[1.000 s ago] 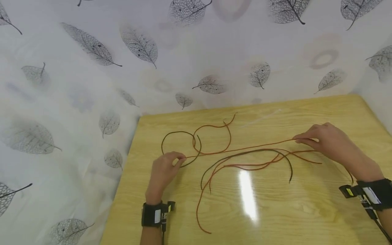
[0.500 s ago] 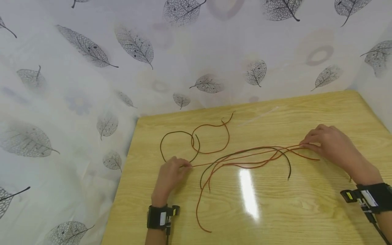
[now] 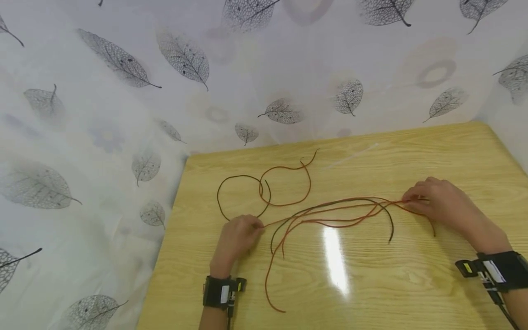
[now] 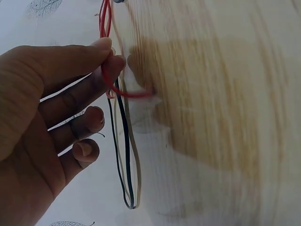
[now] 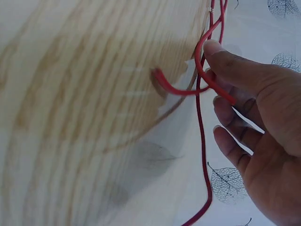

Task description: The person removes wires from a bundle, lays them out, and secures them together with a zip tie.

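My left hand pinches the left end of a thin red wire between thumb and index finger; in the left wrist view its tip curls out past the fingers. My right hand pinches the same wire toward its other end, low over the table. The wire runs fairly straight between both hands, beside several loose red wires and a black wire that arches among them. In the right wrist view another red wire crosses at the right fingertips; whether it is gripped too, I cannot tell.
Behind the left hand, a black wire loop overlaps a red wire loop. The wooden table ends at leaf-patterned sheeting at the back and sides. A band with a camera sits on each wrist.
Both hands have come nearer to the person, the left also moving rightward. The held red wire has left the red loop's edge and now runs along the loose wires.
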`<state>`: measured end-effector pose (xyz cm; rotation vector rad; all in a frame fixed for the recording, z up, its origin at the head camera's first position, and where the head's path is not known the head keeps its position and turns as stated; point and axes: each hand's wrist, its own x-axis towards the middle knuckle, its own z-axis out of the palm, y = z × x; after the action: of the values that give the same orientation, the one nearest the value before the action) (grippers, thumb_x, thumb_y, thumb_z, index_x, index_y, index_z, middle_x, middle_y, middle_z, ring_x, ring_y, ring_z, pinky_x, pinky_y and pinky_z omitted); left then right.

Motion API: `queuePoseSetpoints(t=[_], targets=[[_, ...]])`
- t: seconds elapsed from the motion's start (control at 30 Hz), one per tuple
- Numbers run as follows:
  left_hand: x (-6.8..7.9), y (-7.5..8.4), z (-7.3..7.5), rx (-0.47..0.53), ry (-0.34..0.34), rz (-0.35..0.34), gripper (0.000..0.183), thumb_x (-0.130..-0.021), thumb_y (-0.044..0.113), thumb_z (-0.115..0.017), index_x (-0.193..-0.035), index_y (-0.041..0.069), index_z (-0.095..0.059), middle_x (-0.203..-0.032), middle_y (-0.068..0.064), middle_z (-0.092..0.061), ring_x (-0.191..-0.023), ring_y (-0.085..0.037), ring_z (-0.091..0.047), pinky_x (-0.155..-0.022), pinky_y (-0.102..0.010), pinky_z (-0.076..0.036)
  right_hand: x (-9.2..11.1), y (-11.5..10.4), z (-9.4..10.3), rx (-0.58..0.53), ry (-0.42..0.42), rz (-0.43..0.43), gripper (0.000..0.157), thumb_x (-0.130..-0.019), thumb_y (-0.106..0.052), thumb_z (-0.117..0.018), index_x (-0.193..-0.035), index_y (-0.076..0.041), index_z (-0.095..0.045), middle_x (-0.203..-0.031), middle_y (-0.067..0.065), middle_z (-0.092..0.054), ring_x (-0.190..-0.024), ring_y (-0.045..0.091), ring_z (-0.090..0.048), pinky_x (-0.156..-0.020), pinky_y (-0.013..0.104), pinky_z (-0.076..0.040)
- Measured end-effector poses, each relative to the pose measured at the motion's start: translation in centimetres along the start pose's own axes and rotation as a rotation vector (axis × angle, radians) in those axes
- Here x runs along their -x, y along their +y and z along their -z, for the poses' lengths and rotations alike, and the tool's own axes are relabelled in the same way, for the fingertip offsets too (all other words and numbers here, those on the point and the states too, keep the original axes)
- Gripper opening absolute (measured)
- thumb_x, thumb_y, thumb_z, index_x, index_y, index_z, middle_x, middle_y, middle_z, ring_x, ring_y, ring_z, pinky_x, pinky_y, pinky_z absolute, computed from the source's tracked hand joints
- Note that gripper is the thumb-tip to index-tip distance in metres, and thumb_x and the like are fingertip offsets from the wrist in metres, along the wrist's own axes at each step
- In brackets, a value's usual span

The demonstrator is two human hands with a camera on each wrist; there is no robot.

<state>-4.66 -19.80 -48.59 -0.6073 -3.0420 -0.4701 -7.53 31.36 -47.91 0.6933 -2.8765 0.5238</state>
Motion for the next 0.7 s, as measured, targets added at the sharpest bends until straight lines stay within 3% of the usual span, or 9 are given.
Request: queuePoseSetpoints(t=[0.23,0.43,0.57,0.7], targets=[[0.3,-0.1,0.2,0.031,-0.023,-0.012,0.008,-0.084,0.028,-0.075,-0.090,0.022,-0.075,-0.087,0.011,-0.071,-0.077,-0.007,-0.064,-0.067,-0.026,-0.055,-3.4,-3.6,0.3,-0.050,-0.030,0.062,0.011,-0.075,-0.021,-0.082,-0.084,-0.021,-0.077,-0.082,-0.007,-0.068,-0.073,0.016,-0.055,-0.059,0.035,-0.046],[0.3,-0.1,0.7,0.022,-0.025,-0.002,0.015,-0.081,0.035,-0.076,-0.089,0.022,-0.074,-0.083,0.012,-0.067,-0.072,-0.004,-0.061,-0.062,-0.025,-0.053,-9.0,-8.9,-0.3,-0.061,-0.039,0.259,0.010,-0.077,-0.019,-0.081,-0.086,-0.016,-0.077,-0.084,-0.002,-0.070,-0.079,0.020,-0.060,-0.070,0.041,-0.051],[-0.1,-0.4,1.2,0.013,0.029,-0.009,0.009,-0.082,0.030,-0.075,-0.087,0.023,-0.073,-0.081,0.013,-0.066,-0.070,-0.004,-0.060,-0.061,-0.024,-0.052,-12.9,-12.8,-1.7,-0.026,-0.052,0.353,0.011,-0.078,-0.019,-0.080,-0.087,-0.014,-0.077,-0.083,-0.001,-0.071,-0.079,0.020,-0.059,-0.071,0.039,-0.050],[-0.6,-0.7,1.5,0.049,0.071,-0.029,0.005,-0.084,0.025,-0.074,-0.088,0.022,-0.074,-0.085,0.012,-0.067,-0.074,-0.007,-0.063,-0.062,-0.025,-0.053,-15.5,-16.2,-4.4,0.027,-0.116,0.416,0.015,-0.078,-0.023,-0.081,-0.090,-0.015,-0.077,-0.085,-0.001,-0.072,-0.078,0.020,-0.058,-0.071,0.038,-0.049]])
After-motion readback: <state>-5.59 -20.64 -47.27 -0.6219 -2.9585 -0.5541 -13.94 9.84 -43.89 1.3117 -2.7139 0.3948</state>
